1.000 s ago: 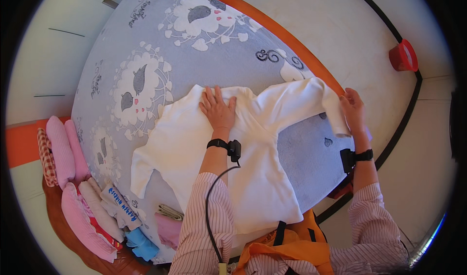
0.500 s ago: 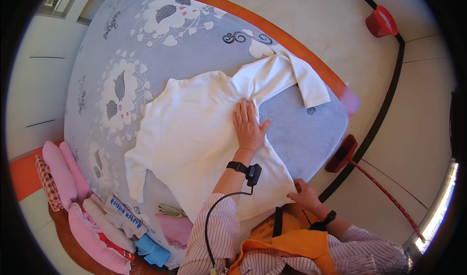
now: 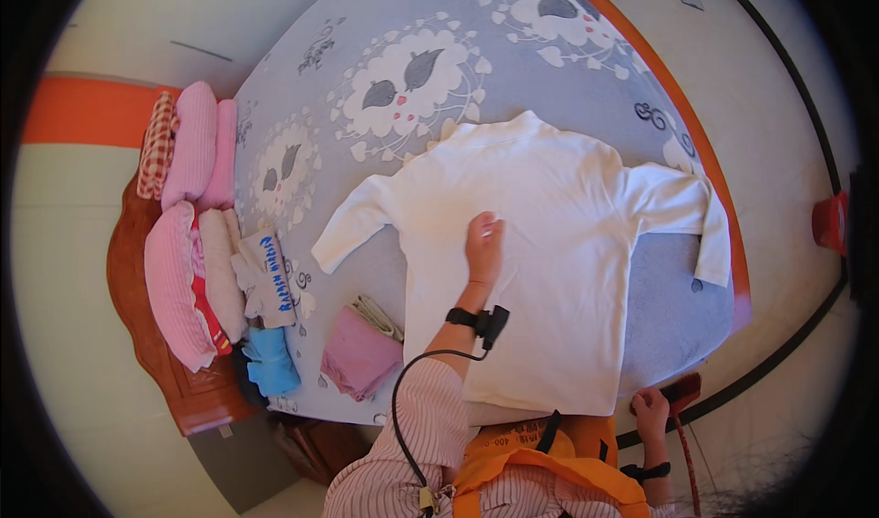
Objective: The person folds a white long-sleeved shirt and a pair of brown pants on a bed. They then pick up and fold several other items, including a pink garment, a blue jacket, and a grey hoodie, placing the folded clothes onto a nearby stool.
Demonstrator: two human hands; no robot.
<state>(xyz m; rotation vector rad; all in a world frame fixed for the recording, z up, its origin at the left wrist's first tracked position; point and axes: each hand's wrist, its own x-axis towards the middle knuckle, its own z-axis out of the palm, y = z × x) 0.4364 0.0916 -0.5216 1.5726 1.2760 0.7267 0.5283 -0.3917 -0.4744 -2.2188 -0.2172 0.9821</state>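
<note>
A white long-sleeved shirt [image 3: 540, 326] with a raised collar lies spread on the grey patterned bed cover [image 3: 682, 280]. Its collar points away from me, and both sleeves stretch out to the sides. Over the middle of the shirt is my left hand [image 3: 485, 248], its fingers loosely curled with nothing visible in them. Whether it touches the cloth is hard to tell. My right hand [image 3: 651, 412] is by the near bed edge, just right of the shirt's hem corner. Its fingers are bent together; what they hold, if anything, is hidden.
Folded pink [image 3: 362, 348] and blue [image 3: 270, 362] clothes lie at the left. Beyond them are a grey garment [image 3: 265, 280], pink pillows [image 3: 179, 284] and a wooden headboard [image 3: 133, 234]. A red broom [image 3: 680, 392] and red bucket [image 3: 829, 223] stand right.
The view has turned, so the shirt appears straighter and further right. My left hand has gone from flat on the shirt to curled. My right hand has moved away from the hem corner.
</note>
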